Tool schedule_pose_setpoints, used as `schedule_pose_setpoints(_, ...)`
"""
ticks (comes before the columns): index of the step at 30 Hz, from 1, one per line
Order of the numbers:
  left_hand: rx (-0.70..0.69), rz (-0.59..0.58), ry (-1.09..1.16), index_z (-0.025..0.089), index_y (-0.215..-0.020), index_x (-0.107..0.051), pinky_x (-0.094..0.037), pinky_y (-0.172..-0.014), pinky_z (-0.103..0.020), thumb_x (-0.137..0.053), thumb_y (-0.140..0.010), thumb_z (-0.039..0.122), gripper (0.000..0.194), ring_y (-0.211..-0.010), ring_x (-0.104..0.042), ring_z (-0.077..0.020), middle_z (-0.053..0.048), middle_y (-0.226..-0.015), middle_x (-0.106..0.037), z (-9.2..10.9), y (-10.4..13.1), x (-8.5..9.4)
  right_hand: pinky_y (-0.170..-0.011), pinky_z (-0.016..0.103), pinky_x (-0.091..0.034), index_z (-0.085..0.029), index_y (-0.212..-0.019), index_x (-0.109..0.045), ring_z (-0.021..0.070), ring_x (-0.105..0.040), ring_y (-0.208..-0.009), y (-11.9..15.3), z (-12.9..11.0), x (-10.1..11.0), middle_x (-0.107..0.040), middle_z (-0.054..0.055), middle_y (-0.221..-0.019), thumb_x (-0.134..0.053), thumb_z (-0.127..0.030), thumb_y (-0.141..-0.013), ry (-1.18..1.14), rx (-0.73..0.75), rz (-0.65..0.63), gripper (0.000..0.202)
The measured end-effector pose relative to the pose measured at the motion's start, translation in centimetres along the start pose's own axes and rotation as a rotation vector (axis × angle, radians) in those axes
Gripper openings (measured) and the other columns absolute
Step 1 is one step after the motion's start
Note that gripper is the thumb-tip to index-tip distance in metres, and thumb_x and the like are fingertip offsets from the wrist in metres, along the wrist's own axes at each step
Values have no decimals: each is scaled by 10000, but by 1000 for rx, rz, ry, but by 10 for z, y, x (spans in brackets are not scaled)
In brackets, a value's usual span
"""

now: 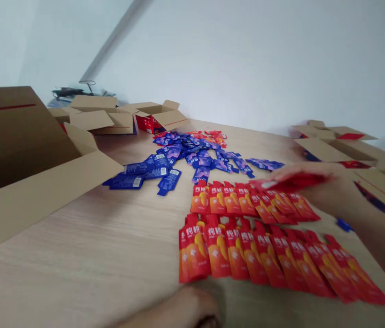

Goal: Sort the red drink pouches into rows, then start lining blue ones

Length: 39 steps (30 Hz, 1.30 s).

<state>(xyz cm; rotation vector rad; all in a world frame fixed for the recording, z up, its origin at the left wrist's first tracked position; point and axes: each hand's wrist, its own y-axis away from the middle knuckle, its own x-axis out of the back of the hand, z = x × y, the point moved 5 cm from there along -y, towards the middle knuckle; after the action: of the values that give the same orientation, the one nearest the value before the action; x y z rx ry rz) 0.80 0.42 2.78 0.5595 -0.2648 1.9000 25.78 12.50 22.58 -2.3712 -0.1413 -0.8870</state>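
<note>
Your right hand's [298, 169] fingers grip a blurred red pouch bundle [303, 181] above the back row of red pouches [245, 199]. Your left hand [190, 306] is curled near the front row of red pouches [264, 257] on the bench [110, 255]; whether it grips anything, I cannot tell.

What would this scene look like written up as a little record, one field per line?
Left hand: fingers curled, near the front row; contents unclear
Right hand: holds something red and flat, blurred, above the back row
Front row: red packets, overlapping
Back row: red packets, partly overlapping
Blue packets: loose heap beyond the rows, some scattered
Boxes: open cardboard, on the left and right
Surface: pale wood-look table
</note>
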Motion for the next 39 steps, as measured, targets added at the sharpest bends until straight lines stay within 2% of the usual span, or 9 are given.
schedule_pose_setpoints(3,1,51,56,184,-850,-657,-510,-704,-222,-523,-788,36,209,-786,-643,-142,-9,-835,-680,-1,-1,-7,-890,454,-600,-449,-1020,-761,266,-741,-956,96,-25,-16,-779,-1,-959,-710,-365,-839,-20,121,-255,206)
schedule_pose_setpoints(7,34,22,24,183,-873,-694,-495,-726,-214,-535,-816,76,201,-778,-645,-135,-7,-836,-704,8,3,-18,-990,519,-520,-507,-1080,-721,239,-746,-912,203,-32,-48,-782,-34,-904,-561,-313,-948,57,188,-292,284)
schedule_pose_setpoints(14,120,-61,277,166,-917,-693,-482,-701,-230,-462,-891,126,236,-766,-625,-140,-23,-826,-679,23,-5,-53,-877,496,-552,-406,-910,-740,271,-668,-1066,291,-33,-91,-742,33,-1082,-640,-340,-885,232,94,-195,122)
schedule_pose_setpoints(20,208,-36,224,161,-900,-659,-452,-675,-234,-487,-914,161,173,-722,-572,-127,-9,-824,-651,35,-11,-55,-1002,504,-538,-387,-1136,-714,274,-652,-1167,311,-25,-70,-703,61,-1231,-628,-300,-889,199,101,-123,275)
schedule_pose_setpoints(24,270,108,372,152,-853,-600,-375,-505,-209,-382,-1025,456,412,-516,-468,-87,11,-693,-587,52,-18,-50,-1075,549,-501,-389,-1288,-619,279,-670,-1164,298,-45,-43,-716,62,-1219,-601,-296,-932,16,63,-57,368)
schedule_pose_setpoints(27,231,56,614,155,-852,-585,-256,-390,-208,-317,-975,700,619,-393,-376,-73,25,-578,-546,70,-29,-59,-1054,492,-531,-349,-1250,-610,251,-641,-1221,276,-74,-48,-727,65,-1203,-579,-294,-968,-110,105,-76,290)
schedule_pose_setpoints(30,265,66,864,168,-843,-584,-164,-345,-206,-463,-872,776,621,-341,-279,-65,71,-479,-452,81,-37,-63,-1104,433,-482,-254,-1135,-639,209,-592,-1287,256,-100,-68,-726,71,-1210,-549,-248,-994,-82,266,-124,167)
schedule_pose_setpoints(35,337,442,880,184,-684,-516,-158,-343,-188,-685,-769,645,499,-332,-275,-49,82,-428,-421,69,-31,-33,-1119,447,-458,-162,-1189,-645,232,-510,-1357,236,-110,-81,-615,148,-1373,-516,-172,-967,94,292,-86,257)
schedule_pose_setpoints(39,381,537,724,197,-638,-482,-213,-354,-193,-582,-850,623,487,-315,-293,-64,66,-395,-422,54,-16,-3,-1131,398,-462,-125,-1284,-623,213,-477,-1393,228,-113,-87,-645,114,-1353,-478,-75,-962,294,394,-84,357)
